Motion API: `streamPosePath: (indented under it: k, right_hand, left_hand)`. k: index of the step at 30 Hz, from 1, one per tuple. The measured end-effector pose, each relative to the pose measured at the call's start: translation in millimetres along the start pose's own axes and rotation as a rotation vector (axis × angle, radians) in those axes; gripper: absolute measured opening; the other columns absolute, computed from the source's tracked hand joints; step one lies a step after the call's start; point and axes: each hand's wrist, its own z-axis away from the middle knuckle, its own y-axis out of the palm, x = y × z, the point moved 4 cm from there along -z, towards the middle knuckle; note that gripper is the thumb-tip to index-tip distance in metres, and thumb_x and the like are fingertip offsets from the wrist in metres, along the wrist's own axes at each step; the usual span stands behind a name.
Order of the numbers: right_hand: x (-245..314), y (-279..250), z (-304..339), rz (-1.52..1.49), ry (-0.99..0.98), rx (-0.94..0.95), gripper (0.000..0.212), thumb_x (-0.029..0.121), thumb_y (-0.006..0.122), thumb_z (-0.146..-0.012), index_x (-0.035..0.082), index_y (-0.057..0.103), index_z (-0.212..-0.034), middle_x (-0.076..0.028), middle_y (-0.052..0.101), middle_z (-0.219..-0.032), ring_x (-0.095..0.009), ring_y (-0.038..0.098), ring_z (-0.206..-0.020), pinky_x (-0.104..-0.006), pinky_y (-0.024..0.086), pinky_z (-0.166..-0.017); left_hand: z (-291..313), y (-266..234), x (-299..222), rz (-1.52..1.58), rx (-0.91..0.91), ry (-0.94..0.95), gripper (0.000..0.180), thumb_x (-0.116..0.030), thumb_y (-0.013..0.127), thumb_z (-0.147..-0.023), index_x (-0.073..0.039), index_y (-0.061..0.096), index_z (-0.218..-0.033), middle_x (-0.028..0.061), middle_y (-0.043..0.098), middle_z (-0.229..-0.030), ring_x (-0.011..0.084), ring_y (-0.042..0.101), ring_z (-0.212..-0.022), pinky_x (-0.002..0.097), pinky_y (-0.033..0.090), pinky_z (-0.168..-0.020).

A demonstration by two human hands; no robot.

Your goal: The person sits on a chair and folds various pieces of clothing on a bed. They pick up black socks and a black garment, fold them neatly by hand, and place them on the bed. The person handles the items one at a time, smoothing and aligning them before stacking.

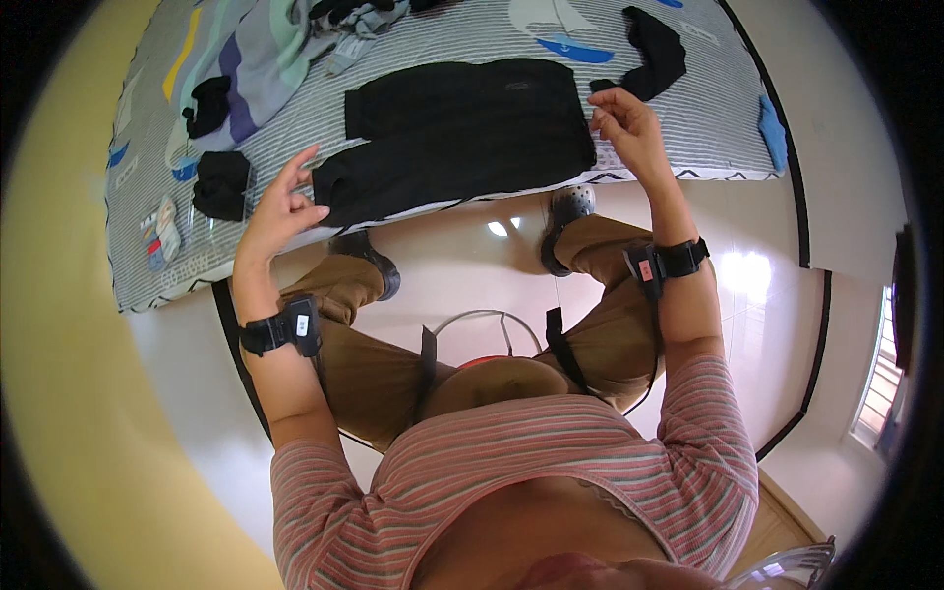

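A pair of black trousers or shorts [472,123] lies flat near the bed's front edge, its two leg ends to the left and the waist end to the right. My left hand [280,206] hovers by the nearer leg opening, fingers and thumb apart. At the opposite end, my right hand [629,128] is beside the waist edge with its fingers loosely bent and spread. Neither hand visibly grips the cloth, though the right fingertips may be touching it.
The bed [442,44] has a striped sheet with sailboats. On its left are a bunched black cloth [222,184], small socks [162,231] and a striped blanket [261,69]. A black garment [656,54] lies far right; a blue cloth [772,135] sits at the right edge.
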Motion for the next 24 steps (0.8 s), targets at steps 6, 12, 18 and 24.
streamPosePath:
  k: [6, 12, 18, 24]
  right_hand:
    - [2, -4, -1, 0.136, -0.029, -0.154, 0.013, 0.004, 0.056, -0.083, 0.001, 0.06, -0.095, -0.002, 0.058, -0.073, -0.008, 0.051, -0.063, -0.0207, 0.041, -0.057]
    - [6, 19, 3, 0.439, -0.009, 0.151, 0.015, 0.002, 0.066, -0.071, 0.0, 0.062, -0.086, -0.008, 0.053, -0.069, -0.014, 0.052, -0.062, -0.0255, 0.042, -0.058]
    - [-13, -7, -22, 0.226, 0.027, -0.104, 0.017, 0.014, 0.063, -0.075, 0.001, 0.064, -0.085, -0.012, 0.063, -0.073, -0.018, 0.059, -0.064, -0.028, 0.046, -0.062]
    - [-24, 3, -51, 0.566, 0.324, -0.033, 0.042, 0.039, 0.062, -0.074, 0.001, 0.066, -0.09, -0.018, 0.065, -0.085, -0.03, 0.063, -0.081, -0.0371, 0.048, -0.073]
  left_hand:
    - [-10, -12, 3, -0.088, -0.244, 0.124, 0.042, 0.001, 0.062, -0.074, -0.004, 0.055, -0.115, -0.0013, 0.045, -0.094, 0.0015, 0.042, -0.064, 0.0158, 0.035, -0.062]
    - [-18, 9, 2, -0.4, -0.055, 0.127, 0.035, 0.005, 0.064, -0.068, -0.001, 0.058, -0.103, 0.0035, 0.049, -0.09, 0.0063, 0.049, -0.064, 0.0198, 0.041, -0.06]
    - [-29, -17, -3, -0.309, -0.178, 0.095, 0.026, -0.004, 0.06, -0.079, -0.001, 0.058, -0.104, 0.002, 0.054, -0.093, 0.0062, 0.051, -0.072, 0.0203, 0.041, -0.066]
    - [-73, 0, -3, 0.023, -0.289, 0.036, 0.036, -0.016, 0.06, -0.083, -0.002, 0.052, -0.115, 0.0012, 0.056, -0.09, 0.0077, 0.051, -0.078, 0.0207, 0.042, -0.069]
